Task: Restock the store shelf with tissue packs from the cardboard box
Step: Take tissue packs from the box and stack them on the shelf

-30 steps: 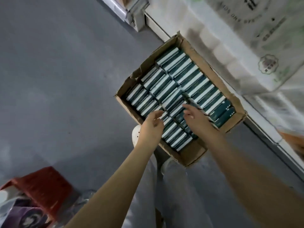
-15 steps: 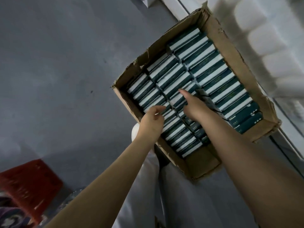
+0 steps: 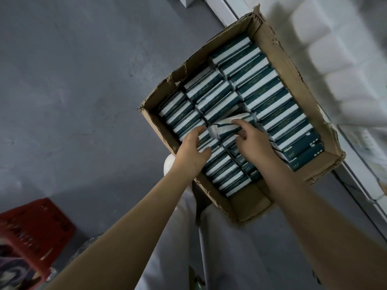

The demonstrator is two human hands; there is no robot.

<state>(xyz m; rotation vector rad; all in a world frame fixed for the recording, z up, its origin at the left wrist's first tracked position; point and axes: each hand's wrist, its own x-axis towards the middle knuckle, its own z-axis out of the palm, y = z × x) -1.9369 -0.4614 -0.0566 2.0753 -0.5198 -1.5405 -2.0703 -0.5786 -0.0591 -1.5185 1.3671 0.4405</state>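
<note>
One cardboard box [image 3: 279, 59] on the floor [image 3: 83, 80] holds three rows of dark green tissue packs [image 3: 263, 95]; the arms hide some, so I cannot count them all. The right hand [image 3: 254, 144] pinches one raised pack [image 3: 227, 127], thumb beneath. The left hand [image 3: 191, 150], just left of it, lies on the outer row; whether it grips I cannot tell. One red crate [image 3: 31, 227] stands well left of both hands.

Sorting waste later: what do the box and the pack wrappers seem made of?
Box: brown corrugated cardboard, matte, its rim torn and ragged. Raised pack: wrapper probably thin plastic film, faintly shiny, its white end crumpled; paper cannot be ruled out.
</note>
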